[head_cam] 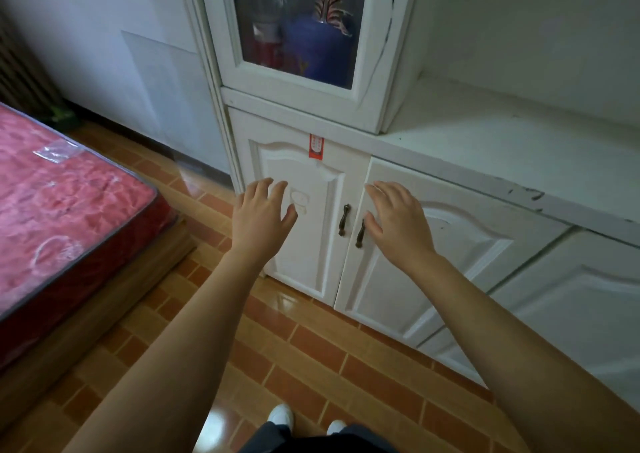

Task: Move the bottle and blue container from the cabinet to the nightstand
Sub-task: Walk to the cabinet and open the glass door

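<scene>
Arms stretch forward toward a white cabinet (379, 72). The left hand (261, 210) and right hand (398, 220) both hover with fingers spread and relaxed, gripping nothing. The left hand is in front of the lower left door (301, 245). The right hand is in front of the lower right door (415, 279), its thumb just beside a dark handle (361, 233) (whether it touches I cannot tell). Both lower doors are closed. Higher up, behind the closed glass door (294, 20), the blue container (317, 47) stands with the bottle (265, 42) just to its left, blurred, with red on it. A bed (62, 217) with a red mattress lies to the left on the tiled floor (311, 348).
</scene>
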{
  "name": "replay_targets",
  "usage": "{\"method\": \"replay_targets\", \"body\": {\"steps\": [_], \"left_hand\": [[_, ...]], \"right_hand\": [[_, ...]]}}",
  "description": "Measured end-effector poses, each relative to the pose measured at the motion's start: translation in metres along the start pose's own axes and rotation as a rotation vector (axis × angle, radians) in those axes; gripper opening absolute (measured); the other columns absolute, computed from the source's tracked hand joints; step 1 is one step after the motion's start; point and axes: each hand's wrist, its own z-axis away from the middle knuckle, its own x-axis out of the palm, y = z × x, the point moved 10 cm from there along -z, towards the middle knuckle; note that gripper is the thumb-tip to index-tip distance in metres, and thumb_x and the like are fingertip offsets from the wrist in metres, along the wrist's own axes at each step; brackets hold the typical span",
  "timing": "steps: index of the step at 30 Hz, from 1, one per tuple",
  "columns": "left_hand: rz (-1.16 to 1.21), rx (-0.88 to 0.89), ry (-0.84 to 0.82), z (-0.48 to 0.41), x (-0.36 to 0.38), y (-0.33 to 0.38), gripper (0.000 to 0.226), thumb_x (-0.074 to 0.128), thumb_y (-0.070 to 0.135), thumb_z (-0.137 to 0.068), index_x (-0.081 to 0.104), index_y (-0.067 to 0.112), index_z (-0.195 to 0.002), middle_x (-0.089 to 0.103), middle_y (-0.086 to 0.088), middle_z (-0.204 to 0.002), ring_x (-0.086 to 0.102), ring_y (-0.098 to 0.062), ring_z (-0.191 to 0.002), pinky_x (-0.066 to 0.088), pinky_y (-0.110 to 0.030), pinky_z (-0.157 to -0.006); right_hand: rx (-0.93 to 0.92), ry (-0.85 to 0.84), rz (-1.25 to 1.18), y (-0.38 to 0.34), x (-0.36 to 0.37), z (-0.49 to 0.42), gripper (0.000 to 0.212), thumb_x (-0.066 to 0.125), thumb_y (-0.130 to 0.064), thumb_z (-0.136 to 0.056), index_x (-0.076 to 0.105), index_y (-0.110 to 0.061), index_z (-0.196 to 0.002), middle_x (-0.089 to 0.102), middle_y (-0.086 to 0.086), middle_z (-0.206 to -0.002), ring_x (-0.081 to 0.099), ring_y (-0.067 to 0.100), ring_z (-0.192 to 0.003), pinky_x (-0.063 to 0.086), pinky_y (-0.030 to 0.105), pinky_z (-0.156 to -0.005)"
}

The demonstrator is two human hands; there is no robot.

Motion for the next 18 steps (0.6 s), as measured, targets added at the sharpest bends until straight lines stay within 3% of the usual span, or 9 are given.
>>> {"method": "replay_targets", "body": {"steps": [12,18], "left_hand": [[-0.014,0.068,0.255,-0.052,-0.108,0.047,0.049,0.046,0.037,-0.092,0.039,0.015,-0.135,0.042,-0.012,-0.143,0.034,-0.031,-0.133,0.027,-0.048,-0.111],[-0.040,0.137,0.416,-0.085,-0.175,0.068,0.038,0.049,0.032,-0.091,0.048,0.013,-0.123,0.050,-0.014,-0.132,0.042,-0.034,-0.124,0.033,-0.046,-0.104]], "right_hand": [[-0.091,0.306,-0.017,-0.010,-0.130,-0.043,0.045,0.044,-0.021,-0.093,0.037,-0.008,-0.136,0.041,0.013,-0.143,0.033,0.029,-0.134,0.028,0.043,-0.110],[-0.123,0.424,0.027,-0.015,-0.190,-0.072,0.045,0.044,-0.021,-0.092,0.038,-0.009,-0.135,0.041,0.013,-0.143,0.034,0.030,-0.133,0.029,0.043,-0.110]]}}
